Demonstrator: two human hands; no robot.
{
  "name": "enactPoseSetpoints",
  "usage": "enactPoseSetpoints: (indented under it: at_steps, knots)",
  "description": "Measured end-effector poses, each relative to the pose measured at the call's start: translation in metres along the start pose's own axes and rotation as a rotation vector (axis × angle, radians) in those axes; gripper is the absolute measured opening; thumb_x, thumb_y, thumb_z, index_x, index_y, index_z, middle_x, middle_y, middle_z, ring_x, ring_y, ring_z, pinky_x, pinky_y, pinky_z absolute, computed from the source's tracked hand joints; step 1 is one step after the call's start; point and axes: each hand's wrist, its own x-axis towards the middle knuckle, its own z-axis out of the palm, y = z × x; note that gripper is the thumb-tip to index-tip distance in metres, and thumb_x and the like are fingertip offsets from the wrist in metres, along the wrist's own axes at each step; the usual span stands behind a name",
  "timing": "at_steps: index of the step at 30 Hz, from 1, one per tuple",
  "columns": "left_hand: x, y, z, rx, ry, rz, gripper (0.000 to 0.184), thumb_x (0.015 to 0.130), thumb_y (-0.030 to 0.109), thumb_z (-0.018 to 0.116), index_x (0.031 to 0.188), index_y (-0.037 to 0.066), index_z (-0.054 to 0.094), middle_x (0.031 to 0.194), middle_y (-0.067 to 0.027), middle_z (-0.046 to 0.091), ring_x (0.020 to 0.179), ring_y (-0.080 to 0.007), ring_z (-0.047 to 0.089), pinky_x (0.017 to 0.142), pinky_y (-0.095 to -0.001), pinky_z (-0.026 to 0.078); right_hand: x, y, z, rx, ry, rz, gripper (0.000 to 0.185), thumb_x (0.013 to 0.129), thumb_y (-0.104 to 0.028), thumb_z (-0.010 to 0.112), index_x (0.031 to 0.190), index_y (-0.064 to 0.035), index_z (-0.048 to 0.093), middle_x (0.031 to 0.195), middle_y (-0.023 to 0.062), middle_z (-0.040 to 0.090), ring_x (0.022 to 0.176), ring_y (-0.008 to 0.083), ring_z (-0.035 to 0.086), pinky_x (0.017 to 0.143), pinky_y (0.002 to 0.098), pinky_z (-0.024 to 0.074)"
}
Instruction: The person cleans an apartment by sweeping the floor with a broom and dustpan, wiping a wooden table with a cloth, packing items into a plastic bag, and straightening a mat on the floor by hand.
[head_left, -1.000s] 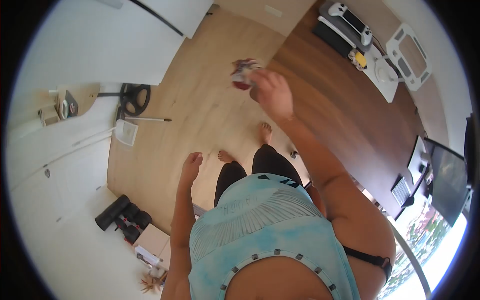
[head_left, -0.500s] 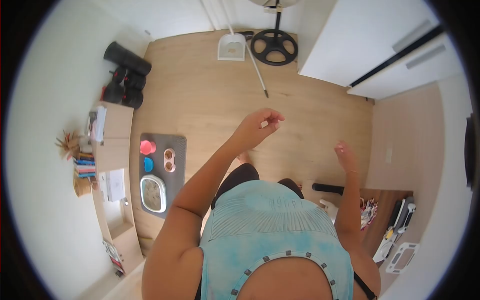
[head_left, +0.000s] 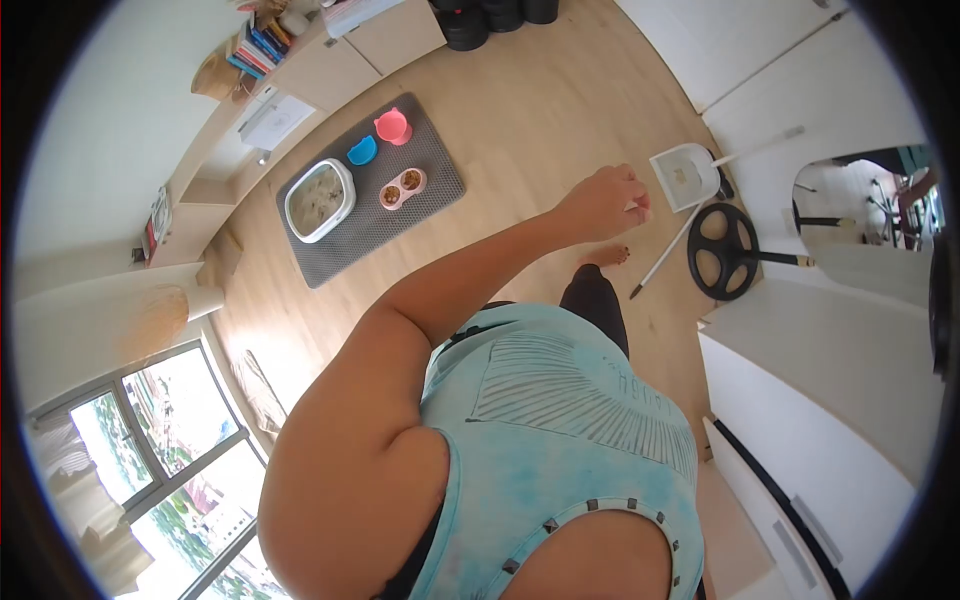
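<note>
Dustpan | on wooden floor | beyond left hand, apart

Light wood-grain floor stretched beneath pale walls. A low, wood-toned cabinet ran along one wall, and a white cabinet stood opposite. Bright daylight showed through a dark-framed window with a light curtain at its side.

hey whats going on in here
Someone stands on a wood floor, left hand out in front, loosely curled, with nothing visible in it. The right hand is out of view. In the picture, a white dustpan shows just right of the left hand. Off to the left, a litter tray sits on a grey mat.
</note>
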Motion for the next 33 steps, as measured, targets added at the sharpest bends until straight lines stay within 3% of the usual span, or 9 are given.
enactPoseSetpoints:
  at_steps: [8,9,10,11,13,18,22,27,33]
  knots:
    - [0.220,0.009,0.000,0.118,0.055,0.065,0.016,0.076,0.024,0.053,0.080,0.009,0.058,0.092,-0.0074,0.051,0.088,-0.0245,0.049,0.073,-0.0337,0.042,0.219,-0.150,-0.246,-0.066,0.054,-0.174,0.033,0.079,-0.024,0.050,0.107,-0.0058,0.052,0.100,0.0140,0.057,0.093,0.0246,0.054,0.079,0.0333,0.0416]
    - [0.243,0.016,-0.001,0.147,0.099,0.065,0.016,0.076,0.023,0.053,0.081,0.009,0.058,0.093,-0.0071,0.051,0.087,-0.0244,0.050,0.073,-0.0340,0.042,0.220,-0.223,-0.284,-0.551,0.138,-0.270,0.033,0.079,-0.025,0.049,0.102,-0.0025,0.054,0.099,0.0152,0.057,0.093,0.0276,0.054,0.080,0.0347,0.0415]
    - [0.267,0.022,-0.003,0.173,0.142,0.072,0.015,0.075,0.022,0.054,0.082,0.009,0.058,0.093,-0.0068,0.050,0.087,-0.0242,0.050,0.073,-0.0344,0.042,0.286,-0.215,-0.313,-0.522,0.407,-0.656,0.031,0.080,-0.026,0.048,0.100,-0.0026,0.055,0.097,0.0150,0.058,0.092,0.0294,0.054,0.080,0.0362,0.0414]
    - [0.291,0.025,-0.005,0.193,0.157,0.107,0.016,0.075,0.022,0.054,0.086,0.009,0.057,0.095,-0.0065,0.050,0.086,-0.0239,0.051,0.073,-0.0347,0.043,0.241,-0.303,-0.338,-0.100,0.451,-0.494,0.032,0.080,-0.026,0.047,0.101,-0.0018,0.055,0.097,0.0146,0.058,0.094,0.0286,0.054,0.081,0.0353,0.0409]
    - [0.343,0.029,-0.014,0.209,0.188,0.126,0.022,0.075,0.021,0.055,0.094,0.009,0.054,0.098,-0.0067,0.050,0.086,-0.0234,0.051,0.072,-0.0348,0.043,0.240,-0.405,-0.382,-0.023,0.476,-0.524,0.032,0.080,-0.022,0.051,0.104,-0.0004,0.053,0.097,0.0136,0.058,0.092,0.0226,0.055,0.081,0.0303,0.0410]
    - [0.500,0.035,-0.034,0.265,0.216,0.200,0.032,0.076,0.024,0.055,0.103,0.008,0.048,0.104,-0.0080,0.048,0.088,-0.0234,0.052,0.071,-0.0350,0.044,0.255,-0.551,-0.412,-0.010,0.402,-0.822,0.033,0.078,-0.024,0.050,0.104,-0.0044,0.053,0.091,0.0146,0.057,0.085,0.0269,0.054,0.075,0.0328,0.0419]
    - [0.644,0.052,-0.039,0.420,0.286,0.400,0.040,0.074,0.031,0.057,0.106,0.009,0.047,0.106,-0.0086,0.046,0.087,-0.0247,0.053,0.070,-0.0363,0.046,0.251,-0.556,-0.405,-0.063,0.356,-0.739,0.032,0.078,-0.025,0.049,0.104,-0.0065,0.054,0.089,0.0143,0.055,0.085,0.0282,0.053,0.076,0.0344,0.0410]
    - [0.779,0.064,-0.008,0.505,0.237,0.427,0.054,0.069,0.036,0.061,0.114,0.013,0.041,0.107,-0.0111,0.042,0.091,-0.0297,0.050,0.067,-0.0368,0.048,0.279,-0.458,-0.384,-0.211,0.250,-0.121,0.036,0.075,-0.028,0.053,0.103,-0.0056,0.055,0.099,0.0162,0.057,0.093,0.0302,0.054,0.079,0.0348,0.0411]
    - [0.853,0.049,0.029,0.402,0.221,0.335,0.059,0.063,0.035,0.067,0.110,0.012,0.041,0.106,-0.0091,0.042,0.092,-0.0304,0.048,0.064,-0.0350,0.049,0.257,-0.393,-0.331,0.333,0.524,0.130,0.033,0.074,-0.029,0.053,0.096,-0.0057,0.057,0.091,0.0152,0.060,0.087,0.0270,0.057,0.075,0.0325,0.0432]
